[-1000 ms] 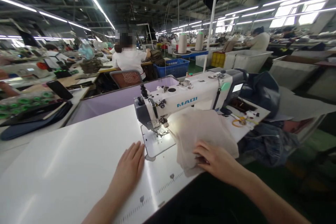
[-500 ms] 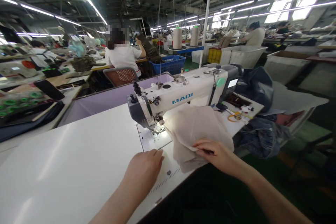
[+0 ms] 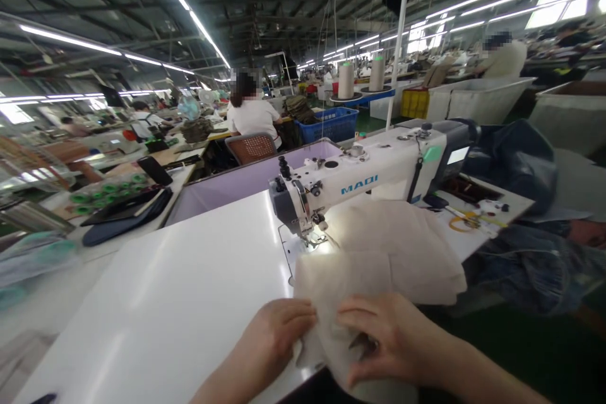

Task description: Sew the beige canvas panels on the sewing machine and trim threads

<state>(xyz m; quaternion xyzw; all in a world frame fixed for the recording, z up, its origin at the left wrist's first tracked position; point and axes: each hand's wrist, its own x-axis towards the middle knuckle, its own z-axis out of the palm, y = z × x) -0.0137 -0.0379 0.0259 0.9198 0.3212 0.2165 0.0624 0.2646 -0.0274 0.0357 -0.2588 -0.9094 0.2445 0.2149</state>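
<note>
A beige piece of fabric point(image 3: 392, 246) lies over the bed of a white sewing machine point(image 3: 350, 186), with one flap reaching toward me past the table's front edge. My left hand point(image 3: 279, 334) is closed, its fingertips pinching the flap's left edge. My right hand point(image 3: 388, 334) grips the same flap further right, fingers curled on it. A small dark, pointed object point(image 3: 360, 341) shows inside that hand's palm; its kind is not clear. Just beyond the flap, the lit needle area point(image 3: 316, 240) stands at the fabric's far left edge.
Yellow-handled scissors point(image 3: 466, 222) lie on the table right of the machine. Behind are thread cones point(image 3: 377, 74), a blue basket point(image 3: 329, 125) and a seated person in white point(image 3: 253, 115). Denim point(image 3: 530, 271) hangs at the right. The white tabletop point(image 3: 189, 290) extends left.
My left hand has gone from resting on the table to pinching the fabric. My right hand has drawn a flap of it toward me and left. The camera view has turned left.
</note>
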